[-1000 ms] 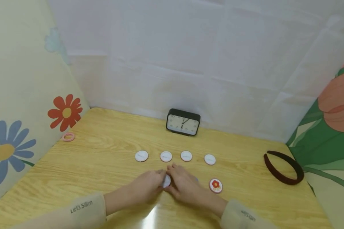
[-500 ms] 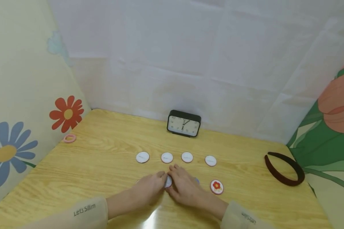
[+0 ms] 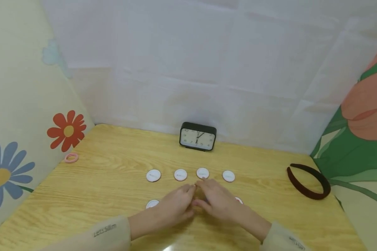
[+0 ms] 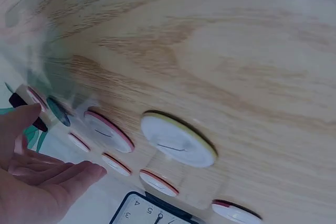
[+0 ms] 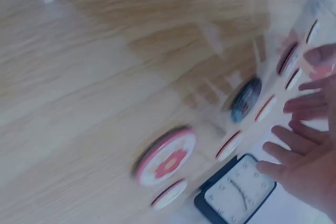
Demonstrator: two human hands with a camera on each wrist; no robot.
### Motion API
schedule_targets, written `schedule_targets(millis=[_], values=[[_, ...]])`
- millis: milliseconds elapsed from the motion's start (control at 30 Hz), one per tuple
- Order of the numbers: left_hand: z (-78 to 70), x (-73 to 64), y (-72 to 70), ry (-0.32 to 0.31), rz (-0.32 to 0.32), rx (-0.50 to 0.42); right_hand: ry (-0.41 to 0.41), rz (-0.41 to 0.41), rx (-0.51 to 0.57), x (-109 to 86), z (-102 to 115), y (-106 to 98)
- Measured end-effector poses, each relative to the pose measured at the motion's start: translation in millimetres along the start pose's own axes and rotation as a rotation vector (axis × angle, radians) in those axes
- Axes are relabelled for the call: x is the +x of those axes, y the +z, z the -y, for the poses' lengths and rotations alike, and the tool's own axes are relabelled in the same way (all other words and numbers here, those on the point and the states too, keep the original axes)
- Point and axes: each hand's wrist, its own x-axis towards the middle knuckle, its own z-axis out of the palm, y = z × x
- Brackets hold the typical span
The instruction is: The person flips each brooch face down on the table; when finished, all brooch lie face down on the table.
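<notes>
My left hand (image 3: 179, 204) and right hand (image 3: 220, 200) are close together over the front row of round pin badges, fingers extended or loosely bent and holding nothing. Below them lies a dark blue badge (image 5: 247, 99), hidden by the hands in the head view. A pink-rimmed badge (image 4: 109, 130) rests beside it, white back and pin upward. At the left end of this row is another white-backed badge (image 3: 152, 204). A red-flower badge (image 5: 167, 160) lies face up at the right end, mostly covered by my right hand in the head view.
Behind the hands, a row of white-backed badges (image 3: 180, 175) lies on the wooden table (image 3: 106, 181). A black desk clock (image 3: 198, 136) stands at the back. A dark headband (image 3: 308, 193) lies at right, and a pink ring (image 3: 71, 158) at far left.
Both hands have let go of the white-backed badge between them and shifted right. It now lies on the table. The front-left badge has come into sight; the red-flower badge is now mostly covered.
</notes>
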Motion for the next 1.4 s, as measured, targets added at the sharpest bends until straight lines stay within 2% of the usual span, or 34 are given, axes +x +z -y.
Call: schedule_targets(millis=[200, 300, 467, 800, 900, 1000, 1133, 1233, 1400], values=[[-9.0, 7.7, 2.3, -0.063, 0.136, 0.006, -0.087, 0.020, -0.067, -13.4, -18, -5], [-12.6, 9.4, 5.4, -0.101, 0.205, -0.004, -0.094, 0.035, -0.111, -17.4, -25, -4], [-16.5, 9.7, 11.9, -0.093, 0.242, 0.009, -0.083, 0.054, -0.122, -18.2, -35, 0], [-20.3, 11.7, 16.6, -0.084, 0.238, 0.083, -0.082, 0.086, -0.131, -12.0, -39, -4], [-21.5, 13.6, 18.8, -0.087, 0.213, 0.095, -0.102, 0.089, -0.166, -11.2, -39, -4], [-23.4, 14.8, 21.6, -0.101, 0.177, 0.103, -0.173, 0.085, -0.283, -9.3, -39, -2], [-26.0, 14.8, 24.6, -0.112, 0.139, 0.107, -0.329, 0.018, -0.431, -8.1, -40, 4], [-25.9, 13.6, 25.6, -0.095, 0.101, 0.101, -0.401, -0.049, -0.452, -8.1, -41, 7], [-23.2, 13.5, 25.0, -0.078, 0.062, 0.069, -0.441, -0.102, -0.425, -8.3, -43, 10]])
